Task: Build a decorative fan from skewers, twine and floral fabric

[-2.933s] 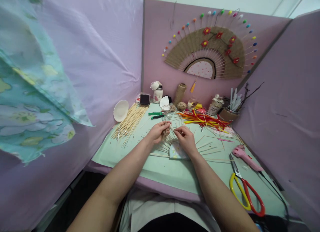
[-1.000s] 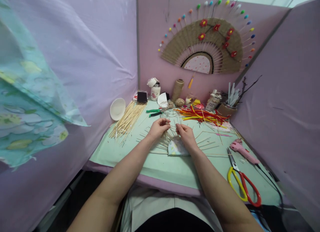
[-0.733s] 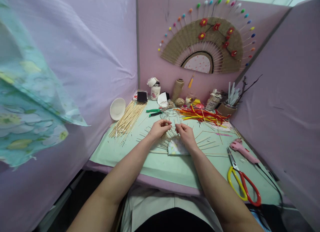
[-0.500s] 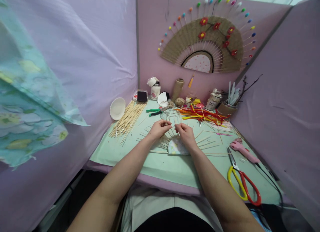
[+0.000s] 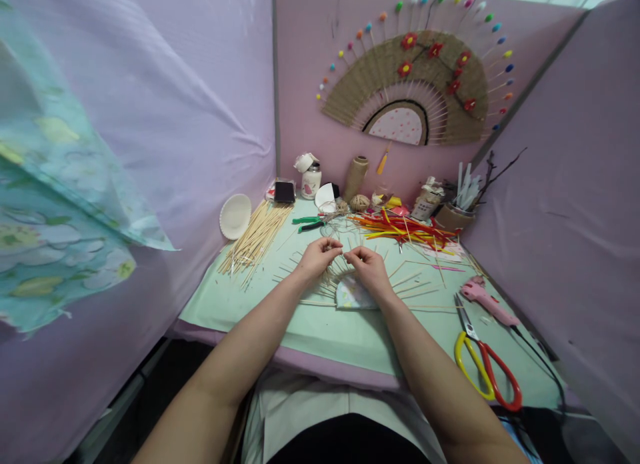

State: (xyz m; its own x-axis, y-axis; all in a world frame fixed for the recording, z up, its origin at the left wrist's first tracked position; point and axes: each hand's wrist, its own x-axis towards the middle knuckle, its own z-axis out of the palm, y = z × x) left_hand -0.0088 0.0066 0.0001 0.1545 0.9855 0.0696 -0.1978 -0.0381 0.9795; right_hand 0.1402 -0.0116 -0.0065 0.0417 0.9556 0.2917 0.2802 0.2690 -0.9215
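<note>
A half-round floral piece [image 5: 351, 294] lies near the front of the green table cover [image 5: 320, 334], with thin sticks [image 5: 417, 292] fanning out from it. Above its left side, my left hand [image 5: 321, 257] is closed, thumb and index finger pinched together. My right hand [image 5: 369, 266] is also closed in a pinch, just right of the left one and over the upper part of the piece. The fingertips of both hands almost meet. Whatever lies between them is too small to make out.
Loose sticks [image 5: 255, 241] and a white dish [image 5: 235, 217] lie left. Green-handled pliers [image 5: 309, 224] and red and yellow strips [image 5: 405, 227] are behind my hands. Scissors [image 5: 483, 364] and a pink glue gun [image 5: 490, 303] lie right. A decorated fan [image 5: 415, 71] hangs on the back wall.
My right hand has shifted slightly left, bringing its fingertips closer to those of my left hand. My left hand has barely moved, and both stay pinched.
</note>
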